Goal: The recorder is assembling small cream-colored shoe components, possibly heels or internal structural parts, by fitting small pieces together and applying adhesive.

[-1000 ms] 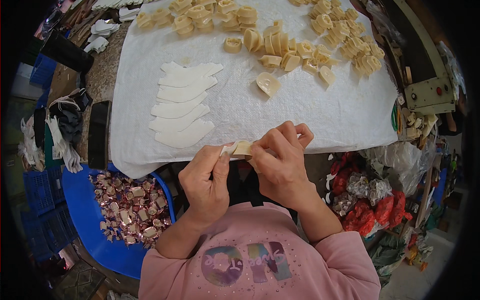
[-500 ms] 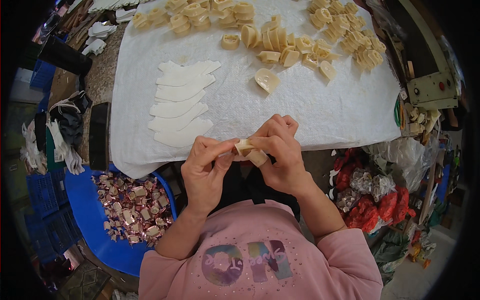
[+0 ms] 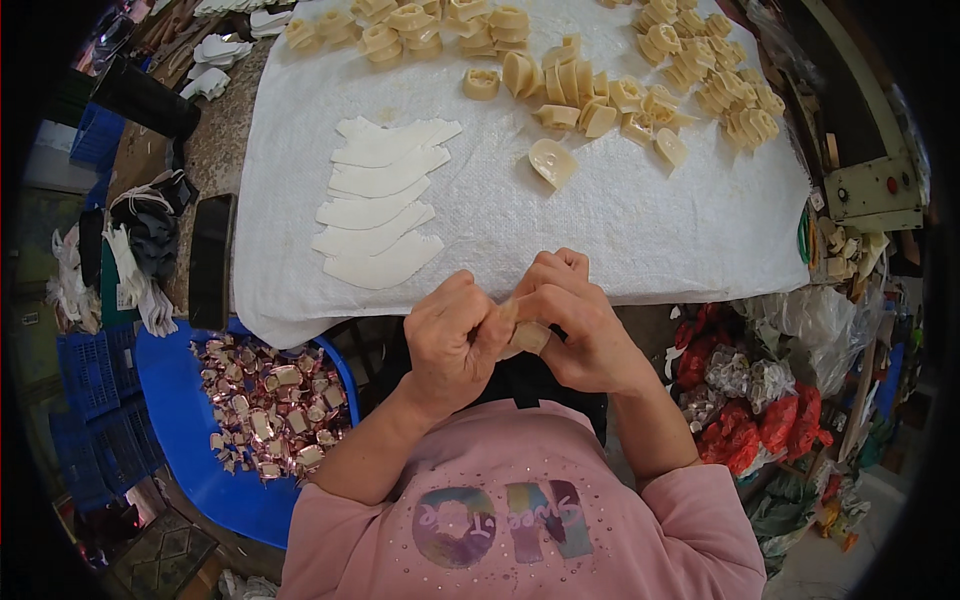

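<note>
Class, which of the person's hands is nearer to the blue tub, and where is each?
Left. The left hand is to the right of the blue tub; the right hand is farther right, beyond the left one.

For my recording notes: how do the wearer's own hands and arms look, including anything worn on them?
Both the left hand and the right hand are ungloved, and no watch or bracelet shows at either wrist. The forearms are bare below short, loose pink sleeves, part of a pink T-shirt with large multicoloured lettering and small scattered dots.
</note>
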Tool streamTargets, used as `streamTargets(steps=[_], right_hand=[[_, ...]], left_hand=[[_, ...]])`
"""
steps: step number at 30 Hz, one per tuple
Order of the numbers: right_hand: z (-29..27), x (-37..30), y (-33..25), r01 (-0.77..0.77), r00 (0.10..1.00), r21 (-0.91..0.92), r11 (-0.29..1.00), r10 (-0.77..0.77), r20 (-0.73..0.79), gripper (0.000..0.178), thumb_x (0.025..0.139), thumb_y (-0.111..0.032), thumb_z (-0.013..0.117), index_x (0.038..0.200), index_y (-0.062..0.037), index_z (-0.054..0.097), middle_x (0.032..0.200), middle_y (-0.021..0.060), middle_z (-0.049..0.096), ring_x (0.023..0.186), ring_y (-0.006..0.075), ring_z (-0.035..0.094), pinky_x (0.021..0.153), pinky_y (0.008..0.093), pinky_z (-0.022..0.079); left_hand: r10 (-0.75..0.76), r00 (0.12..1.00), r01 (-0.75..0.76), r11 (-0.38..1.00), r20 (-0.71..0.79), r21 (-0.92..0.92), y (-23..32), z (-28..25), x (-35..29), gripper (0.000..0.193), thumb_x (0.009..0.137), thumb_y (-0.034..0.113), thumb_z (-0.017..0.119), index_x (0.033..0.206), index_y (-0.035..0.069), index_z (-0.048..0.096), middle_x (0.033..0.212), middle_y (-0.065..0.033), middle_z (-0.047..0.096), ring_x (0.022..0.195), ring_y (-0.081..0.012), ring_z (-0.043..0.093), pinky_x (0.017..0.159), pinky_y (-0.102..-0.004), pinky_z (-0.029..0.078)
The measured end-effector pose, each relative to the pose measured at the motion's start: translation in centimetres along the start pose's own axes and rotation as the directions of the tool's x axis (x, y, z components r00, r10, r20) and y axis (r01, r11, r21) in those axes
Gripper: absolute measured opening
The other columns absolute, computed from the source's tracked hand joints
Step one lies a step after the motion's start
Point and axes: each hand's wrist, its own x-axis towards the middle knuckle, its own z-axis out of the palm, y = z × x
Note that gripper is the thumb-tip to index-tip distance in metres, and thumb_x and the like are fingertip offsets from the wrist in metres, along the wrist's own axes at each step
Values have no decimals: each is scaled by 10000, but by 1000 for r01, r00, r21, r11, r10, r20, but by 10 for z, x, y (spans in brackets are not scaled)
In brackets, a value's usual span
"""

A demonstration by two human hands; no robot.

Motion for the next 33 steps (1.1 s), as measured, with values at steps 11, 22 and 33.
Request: streamTargets(steps=[11,22,33], right_hand=[[-3,8,-24,62,986,-213,975,-93,-141,310,650,11,677,940,-57,592,945,52,583,852,240,511,813,400,336],[40,-21,-10,-163,776,808,566,579,-250,246,955,-189,482,1094,11,521,992,86,602,880,118,576,738,261,466],[34,-22,-20,-126,831,771,625,491,-262,258,957,-114,408,1099,65,530,1022,155,613,936,195,610,848,336,503]], left_hand=[[137,979,-121,986,-153,112,-7,-22,3,206,668,-48,714,834,57,654,706,-45,507,699,-199,472,612,-282,395],[90,973,-134,970,-214,-203,11,-12,-1,142,763,-76,626,854,30,599,835,-111,526,754,-233,533,663,-300,460],[279,954,-300,911,114,282,14,-9,4,205,638,-45,634,828,-23,557,847,-115,522,659,-220,508,544,-302,392]])
